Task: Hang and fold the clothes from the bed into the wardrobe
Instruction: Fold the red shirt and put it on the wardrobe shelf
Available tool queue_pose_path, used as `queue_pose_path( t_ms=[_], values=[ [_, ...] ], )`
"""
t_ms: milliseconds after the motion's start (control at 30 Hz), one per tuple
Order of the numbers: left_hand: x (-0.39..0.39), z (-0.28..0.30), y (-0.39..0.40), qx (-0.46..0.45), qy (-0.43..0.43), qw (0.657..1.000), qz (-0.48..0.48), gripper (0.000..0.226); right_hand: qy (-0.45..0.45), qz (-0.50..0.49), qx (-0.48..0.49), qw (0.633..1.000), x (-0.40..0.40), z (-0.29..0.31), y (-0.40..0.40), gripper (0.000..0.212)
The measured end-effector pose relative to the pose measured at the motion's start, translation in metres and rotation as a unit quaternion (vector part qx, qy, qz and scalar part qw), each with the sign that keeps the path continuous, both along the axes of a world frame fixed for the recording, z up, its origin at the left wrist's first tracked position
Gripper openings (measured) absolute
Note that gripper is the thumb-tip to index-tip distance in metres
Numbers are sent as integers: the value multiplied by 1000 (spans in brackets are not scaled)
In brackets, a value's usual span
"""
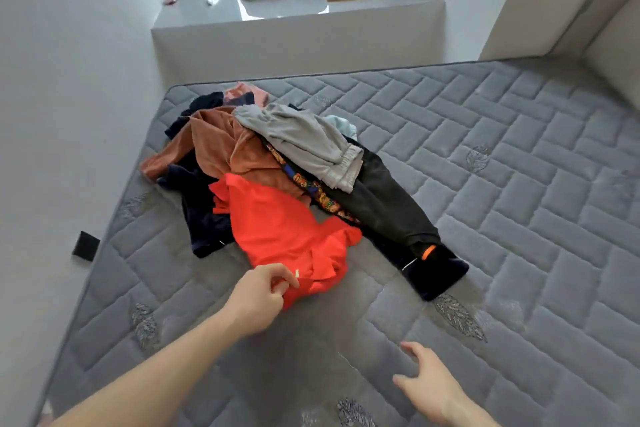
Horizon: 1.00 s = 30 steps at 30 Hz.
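1 head-worn wide-angle view, looking forward and down across the bed [485,156] toward its far edge, near enough that both forearms enter from below

We see soft, even daylight with glare on the window ledge [277,7]. Edges bow from wide-angle distortion; detail looks slightly soft.

Two bare forearms and hands of a person enter from the bottom edge. The left hand [258,298] and its long forearm carry no sleeve, watch, ring or bracelet. The right hand [427,388] is likewise bare, shown only to the wrist, with short, unpainted nails on its fingers [410,348].
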<state>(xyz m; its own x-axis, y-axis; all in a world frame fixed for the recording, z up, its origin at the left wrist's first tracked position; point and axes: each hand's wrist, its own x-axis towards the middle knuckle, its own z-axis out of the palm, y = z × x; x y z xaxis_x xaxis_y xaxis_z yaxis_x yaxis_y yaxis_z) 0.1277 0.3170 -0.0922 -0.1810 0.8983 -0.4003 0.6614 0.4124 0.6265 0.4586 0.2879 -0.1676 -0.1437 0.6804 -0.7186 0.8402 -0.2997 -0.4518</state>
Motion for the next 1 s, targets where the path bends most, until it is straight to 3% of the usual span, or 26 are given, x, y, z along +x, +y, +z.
queue_pose_path(
  t_ms=[200,400,467,567,633,767,900,1000],
  values=[
    [26,181,-99,126,-37,991,-17,40,106,29,100,989,-20,153,-17,85],
    [48,297,-188,198,-54,978,-19,34,250,162,66,952,-48,252,-97,116],
    [52,319,-205,211,-69,975,-13,32,280,183,41,941,-56,270,-126,103],
    [54,339,-223,234,-69,970,-9,32,330,169,45,928,-61,285,-165,43],
    [51,346,-233,246,-59,967,-10,31,343,141,66,926,-59,294,-182,18],
    [30,351,-254,259,-12,966,-13,27,348,74,119,927,-55,310,-191,18],
    [-1,355,-276,226,-45,973,-27,6,297,51,189,935,-61,321,-196,28],
    [-19,362,-291,231,-70,968,-69,5,277,31,241,930,-73,330,-206,37]
  ],
)
